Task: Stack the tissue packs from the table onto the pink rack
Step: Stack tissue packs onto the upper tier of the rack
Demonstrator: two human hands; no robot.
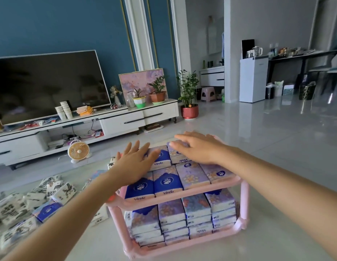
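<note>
A teal wall point(60, 25) with white moulding point(139, 34) backs a long white TV stand point(126, 119). A dark television point(47, 85) sits toward its left end; potted plants point(157, 91) and a pink picture point(141, 80) at its right end. A red-potted plant point(189, 102) stands on the glossy pale floor point(258, 138) just beside that end, a small fan point(78, 150) in front.

A pink plastic two-tier tube-frame rack point(245, 200) stands at 6 o'clock, both shelves filled with flat blue and lilac plastic-wrapped tissue packs point(167, 183). Loose black-and-white patterned packs point(64, 192) lie scattered at 8 o'clock.
</note>
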